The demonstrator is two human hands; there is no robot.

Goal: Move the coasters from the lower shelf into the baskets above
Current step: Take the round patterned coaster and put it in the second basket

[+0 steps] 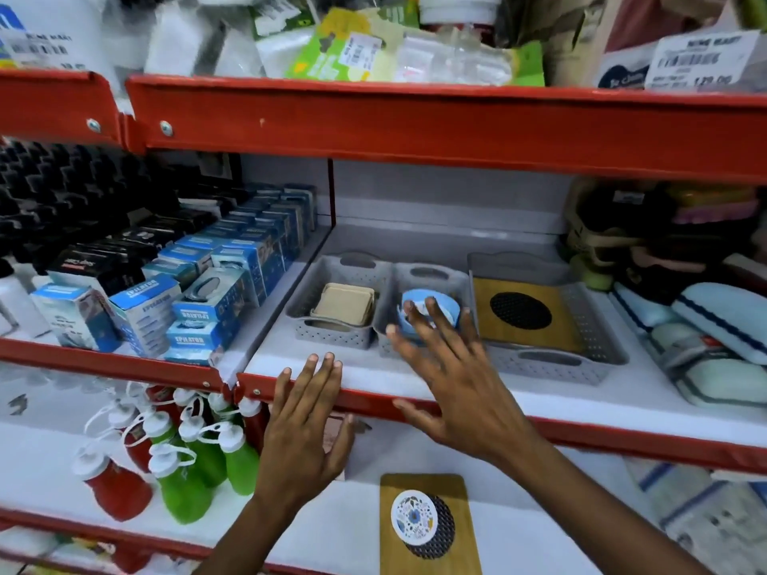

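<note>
Three grey baskets stand on the middle shelf. The left basket (pixel 332 332) holds beige square coasters (pixel 346 304). Blue round coasters (pixel 431 302) lie in the middle basket (pixel 431 273). The large right basket (pixel 589 359) holds a wooden square coaster with a black round centre (pixel 523 313). On the lower shelf lies another wooden square coaster (pixel 427 529) with a round white floral coaster (pixel 414 517) on top. My right hand (pixel 452 379) hovers open in front of the middle basket, fingers spread. My left hand (pixel 305 429) is open, its fingertips at the red shelf edge.
Blue and black boxes (pixel 207 292) fill the middle shelf's left section. Red and green squeeze bottles (pixel 182 454) stand on the lower shelf at left. Sponges and pouches (pixel 714 325) are stacked at right. A red shelf lip (pixel 415 126) runs overhead, with packaged goods above it.
</note>
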